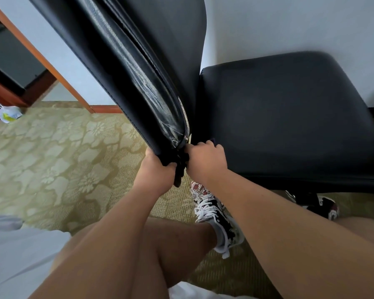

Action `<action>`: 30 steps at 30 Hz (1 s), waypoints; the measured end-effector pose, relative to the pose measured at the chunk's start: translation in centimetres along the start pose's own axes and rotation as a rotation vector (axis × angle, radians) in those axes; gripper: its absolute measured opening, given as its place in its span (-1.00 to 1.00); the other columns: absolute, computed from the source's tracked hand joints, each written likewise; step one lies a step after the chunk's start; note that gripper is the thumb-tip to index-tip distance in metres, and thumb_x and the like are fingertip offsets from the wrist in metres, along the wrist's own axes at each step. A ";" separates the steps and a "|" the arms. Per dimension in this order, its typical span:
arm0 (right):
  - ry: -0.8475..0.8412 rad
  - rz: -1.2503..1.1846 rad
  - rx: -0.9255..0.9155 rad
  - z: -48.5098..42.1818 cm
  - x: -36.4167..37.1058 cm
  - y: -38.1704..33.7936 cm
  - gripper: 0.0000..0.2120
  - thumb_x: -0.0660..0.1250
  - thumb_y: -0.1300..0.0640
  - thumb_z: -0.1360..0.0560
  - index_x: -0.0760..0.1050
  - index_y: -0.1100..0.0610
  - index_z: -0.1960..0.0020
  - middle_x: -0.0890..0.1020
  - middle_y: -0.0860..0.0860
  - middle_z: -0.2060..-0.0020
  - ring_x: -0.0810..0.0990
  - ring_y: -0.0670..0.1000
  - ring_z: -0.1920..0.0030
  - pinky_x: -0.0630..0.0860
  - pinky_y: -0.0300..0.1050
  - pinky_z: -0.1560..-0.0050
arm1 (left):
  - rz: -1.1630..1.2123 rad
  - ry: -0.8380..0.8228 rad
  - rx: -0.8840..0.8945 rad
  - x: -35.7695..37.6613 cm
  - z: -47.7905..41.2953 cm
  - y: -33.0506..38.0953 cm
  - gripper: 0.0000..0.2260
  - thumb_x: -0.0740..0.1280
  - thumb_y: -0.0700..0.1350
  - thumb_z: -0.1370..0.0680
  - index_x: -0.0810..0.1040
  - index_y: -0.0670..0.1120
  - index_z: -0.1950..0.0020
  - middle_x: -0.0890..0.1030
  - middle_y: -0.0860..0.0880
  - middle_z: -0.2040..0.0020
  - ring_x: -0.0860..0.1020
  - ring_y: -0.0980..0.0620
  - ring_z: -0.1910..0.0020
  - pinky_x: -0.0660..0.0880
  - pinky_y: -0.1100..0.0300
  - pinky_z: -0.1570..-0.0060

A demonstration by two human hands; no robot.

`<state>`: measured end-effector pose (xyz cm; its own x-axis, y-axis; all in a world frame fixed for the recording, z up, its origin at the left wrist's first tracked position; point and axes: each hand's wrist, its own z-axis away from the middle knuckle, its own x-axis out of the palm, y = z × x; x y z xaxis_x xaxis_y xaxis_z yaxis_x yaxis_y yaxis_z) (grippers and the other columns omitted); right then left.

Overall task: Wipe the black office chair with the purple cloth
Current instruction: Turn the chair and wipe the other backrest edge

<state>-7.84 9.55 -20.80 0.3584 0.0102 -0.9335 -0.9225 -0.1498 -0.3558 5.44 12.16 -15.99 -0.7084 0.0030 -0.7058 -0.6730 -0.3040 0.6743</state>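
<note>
Fingers of our left hand and right hand clenched a dark cloth against the smooth black chair's backrest edge, above floral carpet.

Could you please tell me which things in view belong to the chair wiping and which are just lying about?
Part of the job:
- black office chair
- dark cloth, colour hard to tell, bunched at the backrest's lower edge
- left hand and right hand, both gripping there

Just lying about:
- white and yellow bag on the carpet
- wooden furniture
</note>
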 end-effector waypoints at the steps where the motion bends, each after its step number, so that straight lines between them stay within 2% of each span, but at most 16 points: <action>1: -0.023 -0.041 0.022 0.0 -0.1 0.1 -0.69 0.32 0.03 -0.52 0.47 0.02 -0.25 0.61 0.06 -0.07 0.52 0.18 -0.17 0.38 0.04 -0.08 | -0.008 -0.002 -0.002 0.0 0.0 0.0 -0.65 0.35 -0.16 -0.54 0.35 -0.05 -0.29 0.60 0.03 0.03 0.65 -0.05 0.15 0.59 0.07 0.20; 2: -0.053 -0.133 0.069 0.0 -0.2 0.4 -0.69 0.34 0.02 -0.52 0.47 0.04 -0.25 0.61 0.08 -0.07 0.54 0.19 -0.15 0.42 0.03 -0.08 | -0.009 -0.004 -0.002 0.0 0.1 0.1 -0.65 0.34 -0.16 -0.54 0.35 -0.04 -0.30 0.60 0.02 0.03 0.65 -0.05 0.15 0.61 0.05 0.18; 4: -0.097 -0.483 0.224 -0.1 -0.6 1.6 -0.67 0.41 0.00 -0.50 0.47 0.02 -0.23 0.62 0.06 -0.06 0.58 0.15 -0.09 0.53 0.01 -0.10 | 0.001 -0.011 -0.008 0.0 0.2 0.2 -0.64 0.34 -0.17 -0.55 0.34 -0.03 -0.32 0.59 0.04 0.03 0.66 -0.05 0.15 0.61 0.07 0.20; 6: -0.024 -0.846 0.346 0.0 -0.9 2.5 -0.68 0.50 0.01 -0.46 0.50 0.01 -0.15 0.61 -0.01 -0.02 0.62 0.04 -0.03 0.57 -0.05 -0.08 | 0.009 -0.014 -0.017 -0.1 0.2 0.3 -0.62 0.34 -0.16 -0.56 0.34 -0.02 -0.34 0.59 0.06 0.01 0.65 -0.04 0.13 0.60 0.09 0.19; 8: 0.077 -1.037 0.383 0.1 -1.5 2.7 -0.73 0.53 0.05 -0.44 0.53 0.02 -0.07 0.63 -0.03 0.04 0.64 -0.01 0.02 0.59 -0.11 -0.03 | 0.013 -0.013 -0.022 -0.1 0.3 0.4 -0.60 0.34 -0.16 -0.55 0.33 -0.02 -0.36 0.59 0.06 -0.01 0.65 -0.04 0.10 0.60 0.07 0.15; 10: 0.109 -1.147 0.341 -0.1 -2.1 2.4 -0.81 0.52 0.10 -0.44 0.58 0.01 -0.01 0.67 -0.03 0.09 0.67 -0.04 0.07 0.60 -0.14 0.01 | 0.005 -0.012 -0.023 -0.1 0.3 0.5 -0.59 0.35 -0.15 -0.55 0.34 -0.03 -0.36 0.60 0.03 -0.02 0.65 -0.06 0.10 0.61 0.02 0.11; 12: 0.072 -1.151 0.275 0.1 -2.3 1.8 -0.86 0.51 0.13 -0.44 0.61 0.00 0.03 0.69 -0.06 0.13 0.67 -0.06 0.10 0.59 -0.17 0.05 | -0.013 -0.008 -0.022 -0.1 0.3 0.5 -0.60 0.35 -0.14 -0.54 0.34 -0.06 -0.34 0.61 -0.01 -0.02 0.65 -0.08 0.12 0.63 -0.04 0.08; 13: 0.039 -1.072 0.248 0.2 -2.1 1.7 -0.87 0.51 0.10 -0.44 0.60 -0.02 0.05 0.69 -0.07 0.13 0.67 -0.06 0.10 0.58 -0.16 0.04 | -0.021 -0.005 -0.022 -0.1 0.3 0.5 -0.61 0.35 -0.14 -0.54 0.34 -0.07 -0.33 0.61 -0.03 0.00 0.65 -0.08 0.14 0.63 -0.03 0.09; 14: -0.007 -0.919 0.214 0.3 -1.7 1.7 -0.86 0.50 0.06 -0.44 0.59 -0.07 0.04 0.68 -0.08 0.10 0.66 -0.04 0.06 0.57 -0.11 0.00 | -0.024 -0.003 -0.022 0.0 0.3 0.5 -0.62 0.34 -0.15 -0.54 0.34 -0.08 -0.33 0.60 -0.03 0.02 0.65 -0.07 0.15 0.62 -0.01 0.12; 17: -0.128 -0.462 0.131 1.2 -1.0 1.1 -0.76 0.41 -0.01 -0.48 0.59 -0.13 -0.15 0.68 -0.07 -0.02 0.62 0.05 -0.08 0.52 0.03 -0.17 | -0.033 -0.009 -0.022 0.0 0.4 0.5 -0.62 0.34 -0.16 -0.56 0.32 -0.08 -0.34 0.59 -0.03 0.04 0.64 -0.07 0.17 0.62 0.02 0.17; 20: -0.071 -0.262 0.073 1.3 -1.0 0.5 -0.74 0.34 0.01 -0.52 0.55 -0.12 -0.20 0.67 -0.04 0.01 0.58 0.11 -0.10 0.45 0.00 -0.08 | -0.045 -0.016 -0.016 -0.1 0.4 0.4 -0.63 0.34 -0.15 -0.55 0.33 -0.08 -0.31 0.61 -0.06 0.02 0.64 -0.07 0.15 0.63 -0.04 0.12; 23: -0.040 -0.122 0.038 1.1 -1.1 -0.2 -0.75 0.32 0.02 -0.51 0.54 -0.07 -0.19 0.65 0.01 0.04 0.55 0.15 -0.07 0.37 0.00 0.02 | -0.051 -0.027 -0.006 -0.1 0.3 0.4 -0.65 0.34 -0.15 -0.56 0.34 -0.06 -0.30 0.60 -0.04 -0.02 0.62 -0.05 0.12 0.60 0.02 0.14; 25: -0.085 -0.162 0.103 0.9 -1.3 -0.3 -0.76 0.33 0.04 -0.49 0.54 -0.03 -0.16 0.64 0.02 0.03 0.58 0.15 -0.05 0.44 -0.01 0.00 | -0.050 -0.024 -0.002 -0.1 0.3 0.4 -0.66 0.34 -0.14 -0.56 0.34 -0.06 -0.30 0.60 -0.03 -0.03 0.62 -0.05 0.10 0.61 -0.01 0.10; 26: -0.126 -0.261 0.181 0.7 -1.3 -0.1 -0.75 0.35 0.04 -0.46 0.54 -0.03 -0.14 0.64 0.02 0.02 0.60 0.15 -0.04 0.51 0.01 -0.03 | -0.047 -0.019 0.002 -0.1 0.3 0.4 -0.65 0.35 -0.14 -0.56 0.35 -0.06 -0.30 0.60 -0.03 -0.04 0.61 -0.04 0.09 0.60 -0.03 0.06; 28: -0.161 -0.575 0.365 0.3 -1.4 0.8 -0.73 0.44 0.03 -0.39 0.55 -0.03 -0.08 0.64 0.01 0.02 0.64 0.11 0.00 0.61 0.06 -0.06 | -0.040 -0.012 0.008 -0.1 0.2 0.3 -0.64 0.35 -0.15 -0.56 0.35 -0.06 -0.32 0.59 -0.03 -0.08 0.57 0.01 0.09 0.57 0.02 0.07; 30: -0.136 -0.868 0.450 0.2 -1.5 1.5 -0.71 0.55 0.05 -0.32 0.56 -0.01 0.01 0.66 0.00 0.06 0.67 0.06 0.05 0.65 0.05 -0.03 | -0.032 -0.014 0.008 -0.1 0.2 0.2 -0.64 0.34 -0.15 -0.57 0.34 -0.06 -0.33 0.59 -0.02 -0.08 0.54 0.09 0.15 0.51 0.13 0.19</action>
<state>-9.79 9.48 -19.91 0.9433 0.0566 -0.3272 -0.3254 0.3536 -0.8770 5.28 12.32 -15.75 -0.6897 0.0262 -0.7237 -0.6969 -0.2957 0.6534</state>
